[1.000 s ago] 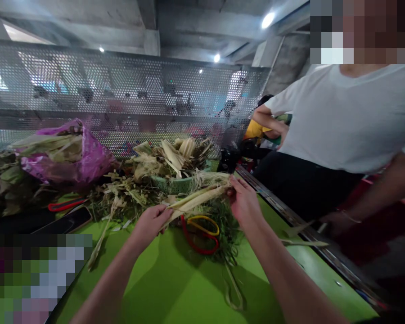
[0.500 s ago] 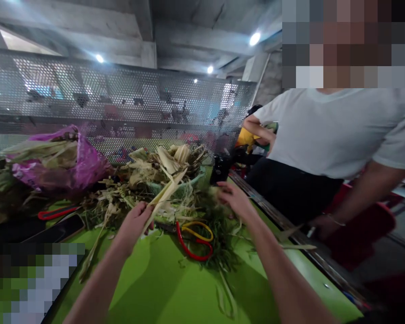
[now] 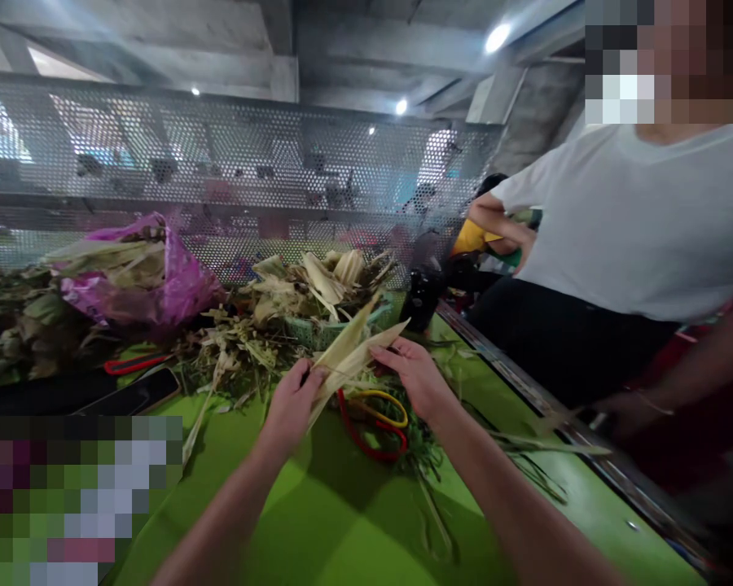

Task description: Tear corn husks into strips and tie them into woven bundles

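Pale dried corn husks (image 3: 349,362) stretch between my two hands, with pointed tips reaching up and to the right. My left hand (image 3: 296,400) is closed on their lower end. The fingers of my right hand (image 3: 412,376) pinch one husk near its upper part. Just below the husks lie scissors (image 3: 375,431) with red and yellow handles, their blades hidden. Green plant fibres (image 3: 431,468) spread beside the scissors under my right wrist. A green basket (image 3: 305,332) heaped with dry husks (image 3: 323,281) stands beyond my hands.
The green table (image 3: 318,513) carries a phone (image 3: 138,395), a red-handled tool (image 3: 135,364) and a pink plastic bag (image 3: 189,285) of husks at left. A black object (image 3: 421,297) stands behind. A person in a white shirt (image 3: 647,220) stands at the right edge; perforated metal screen (image 3: 232,179) behind.
My right hand has come in from the right and taken hold of a husk. My left hand has moved right in view with the husks, which now spread apart. The view has shifted.
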`<state>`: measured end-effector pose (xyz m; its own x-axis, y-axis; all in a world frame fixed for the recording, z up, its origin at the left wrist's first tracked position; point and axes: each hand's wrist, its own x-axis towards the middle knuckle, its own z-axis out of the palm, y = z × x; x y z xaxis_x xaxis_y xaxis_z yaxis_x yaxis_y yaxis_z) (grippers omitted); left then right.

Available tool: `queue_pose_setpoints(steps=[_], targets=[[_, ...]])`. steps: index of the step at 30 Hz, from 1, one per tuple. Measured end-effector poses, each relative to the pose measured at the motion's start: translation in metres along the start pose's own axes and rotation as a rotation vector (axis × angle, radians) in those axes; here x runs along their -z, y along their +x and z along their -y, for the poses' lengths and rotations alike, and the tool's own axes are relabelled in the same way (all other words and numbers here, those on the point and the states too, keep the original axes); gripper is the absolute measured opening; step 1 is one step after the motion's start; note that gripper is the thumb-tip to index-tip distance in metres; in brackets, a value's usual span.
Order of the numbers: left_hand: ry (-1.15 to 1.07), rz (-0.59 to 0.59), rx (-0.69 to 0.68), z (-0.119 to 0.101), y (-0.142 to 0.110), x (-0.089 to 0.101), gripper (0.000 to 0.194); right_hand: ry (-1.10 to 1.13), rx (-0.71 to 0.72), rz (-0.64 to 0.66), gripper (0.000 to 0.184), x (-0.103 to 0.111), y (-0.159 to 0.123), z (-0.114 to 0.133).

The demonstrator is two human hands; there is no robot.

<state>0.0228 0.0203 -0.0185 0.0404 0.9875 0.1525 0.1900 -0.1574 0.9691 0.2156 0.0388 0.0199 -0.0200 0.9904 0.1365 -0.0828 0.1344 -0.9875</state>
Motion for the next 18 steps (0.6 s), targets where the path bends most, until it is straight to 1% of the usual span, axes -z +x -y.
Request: queue_pose_setpoints(steps=[3,5,7,9,11,13,15,18], targets=[[-0.080,-0.112,0.076,-0.001,0.001,0.004,0.025,0.040,-0.025,-0.012,0.026,0.008,-0.001,-0.002],[-0.166,-0.115,0.112,-0.002,0.001,0.006,0.025,0.068,-0.015,-0.042,0.027,0.011,-0.001,-0.003],[-0.254,-0.039,0.138,-0.004,-0.001,0.006,0.026,0.063,0.012,-0.069,0.027,0.012,-0.001,-0.003],[-0.285,0.090,0.151,-0.007,-0.003,0.004,0.030,0.030,0.047,-0.090,0.026,0.011,-0.001,-0.004],[-0.278,0.224,0.146,-0.009,-0.006,0.001,0.044,0.002,0.079,-0.102,0.025,0.010,-0.001,-0.004],[-0.274,0.312,0.128,-0.010,-0.007,0.000,0.059,0.010,0.095,-0.104,0.027,0.010,-0.001,-0.005],[-0.274,0.334,0.115,-0.009,-0.006,-0.001,0.061,0.041,0.074,-0.106,0.033,0.011,-0.001,-0.005],[-0.286,0.300,0.150,-0.007,-0.004,0.002,0.052,0.082,0.026,-0.143,0.036,0.015,0.000,-0.003]])
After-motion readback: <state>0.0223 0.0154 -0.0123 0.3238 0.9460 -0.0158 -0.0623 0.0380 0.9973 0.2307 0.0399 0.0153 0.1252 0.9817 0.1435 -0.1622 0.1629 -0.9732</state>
